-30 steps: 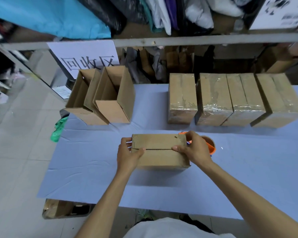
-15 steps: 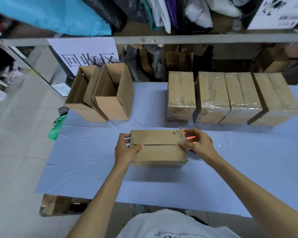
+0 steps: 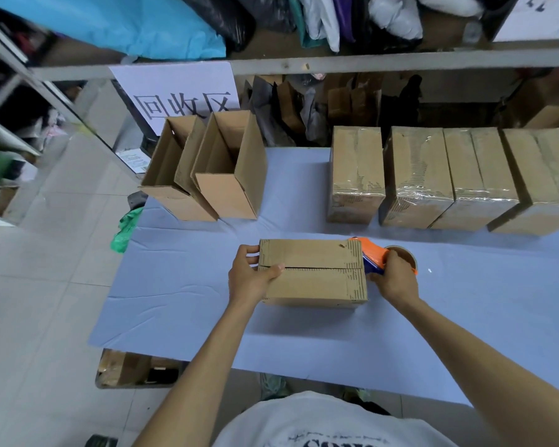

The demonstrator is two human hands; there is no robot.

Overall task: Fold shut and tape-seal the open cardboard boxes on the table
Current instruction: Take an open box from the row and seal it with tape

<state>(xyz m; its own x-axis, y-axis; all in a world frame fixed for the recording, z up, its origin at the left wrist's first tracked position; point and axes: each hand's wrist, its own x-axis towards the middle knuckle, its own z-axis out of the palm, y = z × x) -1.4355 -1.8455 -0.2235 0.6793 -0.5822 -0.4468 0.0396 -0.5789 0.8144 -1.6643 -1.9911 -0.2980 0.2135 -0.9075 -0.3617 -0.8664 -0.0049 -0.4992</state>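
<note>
A cardboard box (image 3: 313, 269) lies in the middle of the blue table (image 3: 181, 301) with its two top flaps folded together and a bare seam running left to right. My left hand (image 3: 250, 275) grips the box's left end, thumb pressed on the seam. My right hand (image 3: 394, 277) holds an orange and blue tape dispenser (image 3: 373, 253) at the box's right end, its nose at the top right corner. Two open boxes (image 3: 207, 169) stand at the back left.
Several taped boxes (image 3: 449, 179) stand in a row at the back right. A shelf frame (image 3: 336, 61) with a white sign (image 3: 181, 95) runs behind the table. A green bag (image 3: 125, 229) hangs at the table's left edge; floor lies beyond.
My right hand left the box's top flap, took hold of the tape dispenser beside the box and brought it to the right end. My left hand stayed on the left end.
</note>
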